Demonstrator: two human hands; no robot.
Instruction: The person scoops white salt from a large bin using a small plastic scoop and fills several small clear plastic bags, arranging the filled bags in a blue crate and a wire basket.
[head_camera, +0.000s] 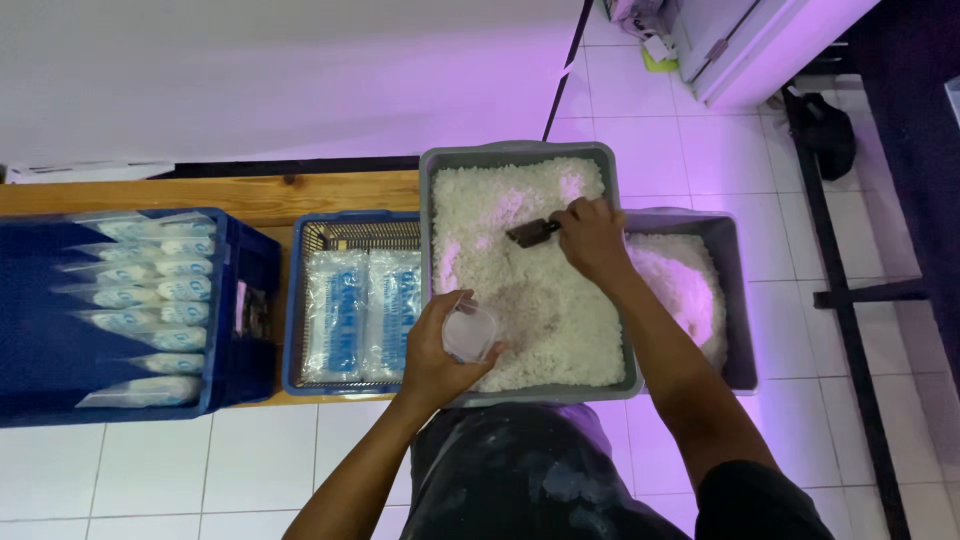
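We see the right hand (592, 238) closed around the handle of a small dark scoop (533, 233), whose blade lies on the white grains at about the centre of the large grey tub (430, 200). The scoop points toward nine o'clock from the hand. The left hand (440, 350) sits at the tub's near rim, at roughly seven o'clock of the tub, with its fingers curled around a small clear plastic bag (470, 331) held open end up; the bag touches the edge of the grains.

The white grains (520, 280) fill the tub almost to its walls. A second grey tub (735, 300) stands just beside the first at three o'clock, partly tucked under it, and also holds a heap of white grains.

At nine o'clock of the large tub, a blue mesh basket (295, 300) rests on the wooden desk (250, 195) and carries flat clear packets (362, 312) with blue print, lying side by side. Farther toward nine o'clock, a deep blue crate (245, 270) holds a row of filled packets (150, 300) stacked on edge. A white tiled floor (180, 470) shows at six o'clock.
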